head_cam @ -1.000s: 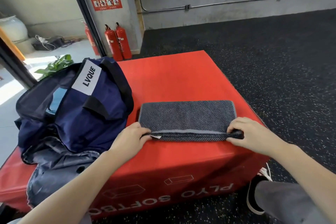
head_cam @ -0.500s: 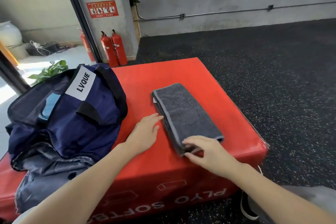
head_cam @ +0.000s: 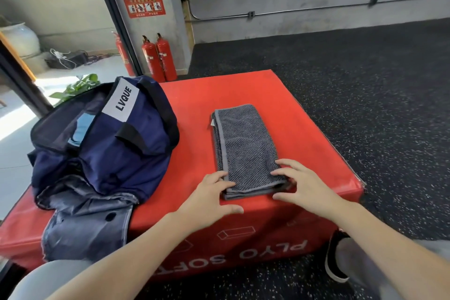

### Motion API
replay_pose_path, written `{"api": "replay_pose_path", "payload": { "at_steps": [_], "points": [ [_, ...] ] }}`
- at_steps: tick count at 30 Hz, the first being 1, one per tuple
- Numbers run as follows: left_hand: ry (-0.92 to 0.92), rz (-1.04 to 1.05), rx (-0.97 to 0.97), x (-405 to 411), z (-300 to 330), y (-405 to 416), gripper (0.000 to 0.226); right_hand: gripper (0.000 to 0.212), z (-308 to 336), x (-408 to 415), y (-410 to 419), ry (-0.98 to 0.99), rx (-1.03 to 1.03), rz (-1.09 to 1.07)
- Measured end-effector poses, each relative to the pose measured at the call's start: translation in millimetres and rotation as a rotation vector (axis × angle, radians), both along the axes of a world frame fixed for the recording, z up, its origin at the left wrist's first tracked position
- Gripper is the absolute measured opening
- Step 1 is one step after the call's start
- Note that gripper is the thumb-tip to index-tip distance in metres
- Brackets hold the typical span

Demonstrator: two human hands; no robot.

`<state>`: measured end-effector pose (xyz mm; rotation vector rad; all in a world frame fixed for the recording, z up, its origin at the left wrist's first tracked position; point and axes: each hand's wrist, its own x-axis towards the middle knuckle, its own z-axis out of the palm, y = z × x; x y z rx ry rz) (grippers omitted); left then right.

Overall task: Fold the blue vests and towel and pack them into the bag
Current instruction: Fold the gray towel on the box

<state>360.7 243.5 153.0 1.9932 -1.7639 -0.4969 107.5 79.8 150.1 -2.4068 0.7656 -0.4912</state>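
Both our hands frame the near end of the folded towel (head_cam: 246,148): left hand (head_cam: 214,198) with fingers spread at its left corner, right hand (head_cam: 300,184) with relaxed fingers resting on its right corner, neither closed on anything. Lying lengthwise on the red box (head_cam: 304,129), the towel points away from us. To halve it cleanly, we should pinch both near corners, carry them to the far edge, and align the hems (bag (head_cam: 102,134) gapes open just beside, on our left).
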Motion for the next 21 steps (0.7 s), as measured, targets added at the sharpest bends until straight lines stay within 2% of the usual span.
{"api": "replay_pose_path", "payload": {
  "at_steps": [7,11,13,15,17,19,21],
  "points": [
    [0.022,-0.009,-0.051,3,-2,21,0.077,0.052,5,-3,10,-0.011,0.005,0.056],
    [0.008,-0.011,-0.066,-4,-4,28,0.076,0.02,12,0,18,-0.102,-0.059,-0.004],
    [-0.002,0.003,-0.071,-7,-7,29,0.074,0.014,16,4,21,-0.105,-0.092,-0.027],
    [-0.056,0.015,-0.16,-11,-11,30,0.059,0.01,20,5,22,-0.095,-0.046,-0.051],
    [-0.096,0.036,-0.311,-13,-13,30,0.035,0.01,23,4,21,-0.092,0.044,-0.087],
    [-0.042,0.08,-0.427,-18,-7,29,0.02,0.016,26,2,18,-0.088,0.077,-0.139],
    [0.06,0.107,-0.525,-23,3,29,0.014,0.018,32,1,18,-0.123,0.105,-0.153]
  ]
}}
